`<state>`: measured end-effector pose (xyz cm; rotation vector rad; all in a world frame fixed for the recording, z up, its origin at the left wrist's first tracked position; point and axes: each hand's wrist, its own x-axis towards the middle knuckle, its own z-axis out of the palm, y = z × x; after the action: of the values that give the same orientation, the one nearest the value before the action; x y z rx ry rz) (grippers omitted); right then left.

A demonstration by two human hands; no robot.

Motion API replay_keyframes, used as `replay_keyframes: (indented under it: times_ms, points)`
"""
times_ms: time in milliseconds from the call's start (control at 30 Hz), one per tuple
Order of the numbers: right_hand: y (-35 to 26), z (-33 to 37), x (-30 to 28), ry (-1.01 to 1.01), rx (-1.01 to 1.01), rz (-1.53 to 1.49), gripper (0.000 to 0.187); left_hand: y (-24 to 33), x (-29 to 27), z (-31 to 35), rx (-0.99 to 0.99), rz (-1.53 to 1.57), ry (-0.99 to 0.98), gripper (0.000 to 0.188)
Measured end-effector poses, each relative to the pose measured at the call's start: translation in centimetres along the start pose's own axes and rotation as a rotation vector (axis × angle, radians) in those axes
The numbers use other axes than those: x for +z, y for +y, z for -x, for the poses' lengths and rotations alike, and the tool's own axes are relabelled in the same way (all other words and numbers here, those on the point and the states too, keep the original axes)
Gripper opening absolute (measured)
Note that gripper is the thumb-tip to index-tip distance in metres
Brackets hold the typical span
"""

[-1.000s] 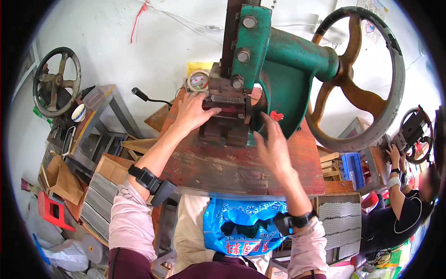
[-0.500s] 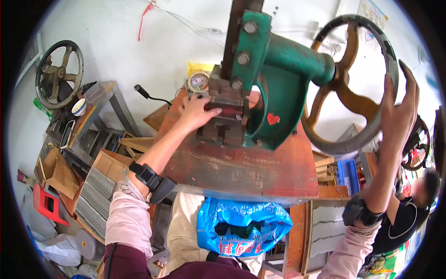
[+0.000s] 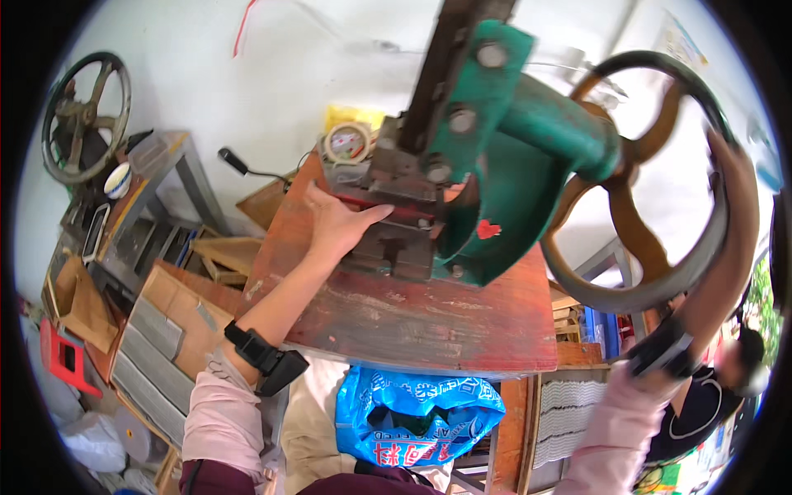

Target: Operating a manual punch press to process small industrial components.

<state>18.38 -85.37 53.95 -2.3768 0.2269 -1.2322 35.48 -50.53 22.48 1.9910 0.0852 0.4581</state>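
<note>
A green hand press (image 3: pixel 521 181) with a dark steel ram stands on a worn red-brown table (image 3: pixel 412 330). My left hand (image 3: pixel 337 224) lies against the left side of the steel die block (image 3: pixel 396 243), thumb stretched along its front and forefinger apart from it; the other fingers are partly hidden. Between thumb and forefinger a dark red strip (image 3: pixel 353 200) shows at the slot of the die. My right hand (image 3: pixel 733 177) is closed round the right side of the press's large handwheel (image 3: pixel 606 295), slightly blurred.
A tape roll (image 3: pixel 347 143) sits behind the die. Below the table edge hangs a blue plastic bag (image 3: pixel 421 412). Stacks of grey strips lie in a box (image 3: pixel 153 363) at left and a tray (image 3: pixel 569 412) at right. Another handwheel (image 3: pixel 87 120) stands far left; a person (image 3: pixel 701 412) sits far right.
The handwheel has turned clockwise, and my right hand has gone from stretched fingers to a grip on its rim. My left hand has shifted to the die's left side. The view has tilted.
</note>
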Motion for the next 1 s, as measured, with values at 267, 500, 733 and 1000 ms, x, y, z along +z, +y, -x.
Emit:
replay_keyframes:
  times_ms: [267, 500, 733, 1000]
  points:
    - [3.0, 19.5, 14.1, 0.638, 0.174, -0.556, 0.028, -1.5, -0.4, -1.0, 0.145, 0.592, -0.490, 0.037]
    - [5.3, 8.6, -0.1, 0.296, 0.273, -0.450, 0.028, -0.5, 0.0, 0.3, -0.045, 0.705, -0.436, 0.046]
    - [2.3, 19.2, 14.9, 0.753, 0.103, -0.520, 0.039, -1.0, 0.2, 0.1, 0.044, 0.665, -0.395, 0.043]
    - [3.3, 8.3, 1.6, 0.102, 0.149, -0.154, 0.039, -2.1, 1.4, -0.5, 0.342, 0.122, 0.082, 0.068]
